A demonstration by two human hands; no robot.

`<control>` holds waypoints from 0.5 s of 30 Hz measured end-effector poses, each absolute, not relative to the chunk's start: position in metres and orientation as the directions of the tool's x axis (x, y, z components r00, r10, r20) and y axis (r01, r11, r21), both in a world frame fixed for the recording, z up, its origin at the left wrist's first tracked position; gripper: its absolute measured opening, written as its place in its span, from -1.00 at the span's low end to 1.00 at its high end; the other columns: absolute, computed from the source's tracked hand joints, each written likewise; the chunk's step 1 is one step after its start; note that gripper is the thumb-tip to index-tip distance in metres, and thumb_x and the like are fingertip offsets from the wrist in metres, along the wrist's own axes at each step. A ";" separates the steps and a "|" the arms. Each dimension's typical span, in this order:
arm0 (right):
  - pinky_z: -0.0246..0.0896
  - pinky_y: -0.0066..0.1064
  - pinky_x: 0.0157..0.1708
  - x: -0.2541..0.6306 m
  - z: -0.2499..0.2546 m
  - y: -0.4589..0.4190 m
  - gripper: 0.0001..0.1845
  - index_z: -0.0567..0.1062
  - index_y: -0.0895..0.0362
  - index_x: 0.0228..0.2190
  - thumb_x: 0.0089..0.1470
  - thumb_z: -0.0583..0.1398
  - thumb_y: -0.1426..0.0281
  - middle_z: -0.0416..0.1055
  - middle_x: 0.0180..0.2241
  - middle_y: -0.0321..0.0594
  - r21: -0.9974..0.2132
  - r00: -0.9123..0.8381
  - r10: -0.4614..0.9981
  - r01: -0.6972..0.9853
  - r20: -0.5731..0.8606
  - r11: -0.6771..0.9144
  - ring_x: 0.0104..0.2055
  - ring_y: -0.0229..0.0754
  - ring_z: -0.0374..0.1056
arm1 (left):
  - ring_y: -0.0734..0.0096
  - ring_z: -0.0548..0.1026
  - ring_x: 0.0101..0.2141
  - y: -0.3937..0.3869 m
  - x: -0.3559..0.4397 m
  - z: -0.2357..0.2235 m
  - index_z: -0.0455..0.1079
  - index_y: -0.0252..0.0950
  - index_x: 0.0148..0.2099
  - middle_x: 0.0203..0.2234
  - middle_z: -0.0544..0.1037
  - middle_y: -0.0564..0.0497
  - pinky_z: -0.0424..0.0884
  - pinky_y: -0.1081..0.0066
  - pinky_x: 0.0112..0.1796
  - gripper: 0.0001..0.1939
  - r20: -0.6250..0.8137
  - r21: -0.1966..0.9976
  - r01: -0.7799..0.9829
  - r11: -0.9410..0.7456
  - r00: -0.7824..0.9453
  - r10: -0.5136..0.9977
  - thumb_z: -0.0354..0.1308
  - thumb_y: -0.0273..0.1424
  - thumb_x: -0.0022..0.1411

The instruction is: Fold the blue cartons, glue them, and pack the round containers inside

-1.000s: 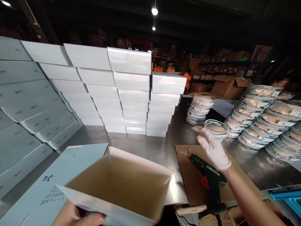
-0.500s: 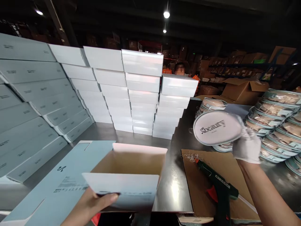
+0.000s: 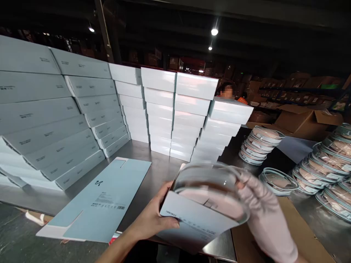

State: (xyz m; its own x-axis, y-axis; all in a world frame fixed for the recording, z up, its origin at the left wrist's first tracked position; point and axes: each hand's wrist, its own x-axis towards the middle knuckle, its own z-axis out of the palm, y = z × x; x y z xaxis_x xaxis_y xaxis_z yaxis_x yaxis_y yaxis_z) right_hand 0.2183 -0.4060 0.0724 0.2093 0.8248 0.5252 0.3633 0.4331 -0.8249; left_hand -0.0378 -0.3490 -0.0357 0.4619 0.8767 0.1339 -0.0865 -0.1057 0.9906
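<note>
My bare left hand (image 3: 150, 217) grips the near left side of an open light-blue box (image 3: 189, 232), thumb on its printed face. A white glove covers my right hand (image 3: 257, 201), whose fingers pinch the rim of a clear oval case (image 3: 212, 201) with pale pink contents. The case is tilted and blurred, partly inside the box's opening. To the left lies a flat light-blue box blank (image 3: 117, 186) with black print and a barcode.
Stacked light-blue boxes (image 3: 161, 95) wall off the left and back of the metal table (image 3: 139, 151). Similar oval cases stand in piles (image 3: 260, 144) at the right. Brown cardboard (image 3: 298, 230) lies beneath my right arm. A person stands behind the stacks; an open carton (image 3: 298, 118) is at the back right.
My right hand has brought the oval case leftward into the box's opening. The box has turned and tilted in my left hand. The glue gun on the cardboard no longer shows.
</note>
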 end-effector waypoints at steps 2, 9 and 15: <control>0.28 -0.11 0.26 0.211 0.044 -0.421 -0.74 0.54 -0.10 -0.03 0.26 0.27 0.17 0.46 0.20 -0.21 -0.805 0.240 0.788 0.366 0.567 0.467 0.27 0.00 0.36 | -0.09 0.54 -0.06 -0.352 -0.037 -0.048 0.23 -0.21 0.39 0.02 0.56 -0.14 0.49 0.09 0.01 0.14 0.127 0.990 -0.109 -0.088 0.430 0.894 0.55 0.06 -0.18; -0.01 0.15 0.39 0.197 -0.043 -0.440 -0.35 0.40 -0.15 0.25 0.26 0.08 -0.14 -0.02 0.48 -0.20 -0.784 0.090 0.840 0.425 0.534 0.453 0.50 0.25 -0.11 | -0.25 0.30 0.28 -0.361 -0.045 -0.076 0.30 -0.22 0.33 0.31 0.24 -0.29 0.30 -0.05 0.24 -0.16 0.415 0.906 -0.044 -0.422 0.296 0.860 0.43 0.01 0.12; 0.23 -0.09 0.29 0.160 -0.049 -0.432 -0.43 0.20 -0.18 0.36 0.39 0.09 0.17 0.15 0.42 -0.22 -0.863 0.333 0.821 0.378 0.465 0.335 0.38 0.05 0.21 | -0.09 0.29 0.30 -0.370 -0.032 -0.066 0.43 -0.15 0.13 0.32 0.25 -0.20 0.30 0.07 0.22 -0.57 0.541 0.834 -0.020 -0.551 0.221 0.811 -0.02 0.00 0.48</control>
State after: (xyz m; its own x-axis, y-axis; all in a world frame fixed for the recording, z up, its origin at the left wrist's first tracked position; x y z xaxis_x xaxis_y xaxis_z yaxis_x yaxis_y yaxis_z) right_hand 0.1595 -0.4316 -0.0492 0.3326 0.8206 0.4646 0.3785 0.3351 -0.8628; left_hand -0.0318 -0.3704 -0.0656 0.2208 0.8112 0.5415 -0.0203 -0.5512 0.8341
